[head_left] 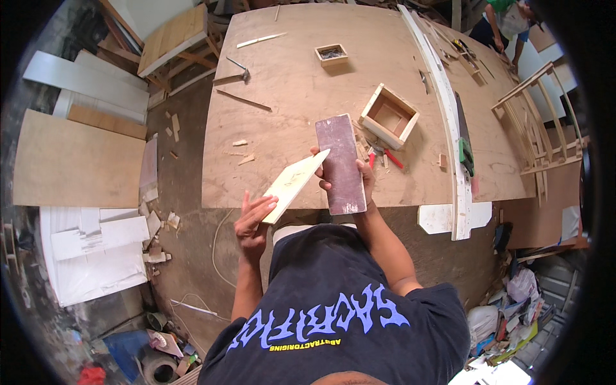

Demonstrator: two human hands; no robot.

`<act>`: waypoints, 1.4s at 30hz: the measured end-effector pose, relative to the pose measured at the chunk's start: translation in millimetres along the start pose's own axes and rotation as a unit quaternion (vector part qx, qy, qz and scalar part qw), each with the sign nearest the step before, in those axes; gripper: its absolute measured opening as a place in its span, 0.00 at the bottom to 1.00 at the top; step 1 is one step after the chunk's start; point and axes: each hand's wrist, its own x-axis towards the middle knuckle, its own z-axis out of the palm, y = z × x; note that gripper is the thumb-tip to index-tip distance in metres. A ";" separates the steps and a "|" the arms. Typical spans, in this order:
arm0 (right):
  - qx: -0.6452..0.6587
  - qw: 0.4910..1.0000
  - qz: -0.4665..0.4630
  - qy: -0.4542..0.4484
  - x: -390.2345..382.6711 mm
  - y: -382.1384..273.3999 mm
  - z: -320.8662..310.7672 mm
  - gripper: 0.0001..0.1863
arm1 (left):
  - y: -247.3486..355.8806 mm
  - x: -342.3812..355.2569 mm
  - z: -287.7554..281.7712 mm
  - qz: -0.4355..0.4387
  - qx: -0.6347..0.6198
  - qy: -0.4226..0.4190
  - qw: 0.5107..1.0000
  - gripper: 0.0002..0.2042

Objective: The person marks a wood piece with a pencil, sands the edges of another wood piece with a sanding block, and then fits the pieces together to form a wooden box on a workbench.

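My left hand grips the lower end of a small pale wooden board, held tilted above the table's near edge. In my right hand is a flat rectangular sanding block, its purplish-brown face turned up and whitish dust along its ends. Fingers show on both long sides of the block; the palm is hidden under it. The board's upper tip meets or overlaps the block's left edge; whether they touch, I cannot tell. Just beyond the block, an open wooden box sits near red-handled pliers.
The wooden tabletop carries a hammer, a small box of nails and wood scraps. A long white strip crosses its right side, beside a green-handled saw. Another person bends at the far right. White panels lie left.
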 end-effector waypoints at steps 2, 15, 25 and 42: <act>0.003 0.999 -0.016 0.027 -1.1 -4.0 -3.8 0.49 | 1.3 4.3 1.3 -0.005 -0.012 0.005 1.000 0.18; 0.146 0.988 -0.003 -0.057 2.9 -29.3 1.0 0.50 | -13.7 -5.0 20.9 -0.150 -0.178 0.148 0.961 0.11; -0.154 0.985 -0.042 0.073 -1.5 -29.1 13.6 0.53 | 1.2 5.2 14.5 -0.114 -0.059 0.198 0.972 0.10; -0.374 0.926 0.042 -0.021 -1.5 3.2 54.8 0.58 | 38.5 55.9 7.2 0.118 0.197 0.046 0.972 0.07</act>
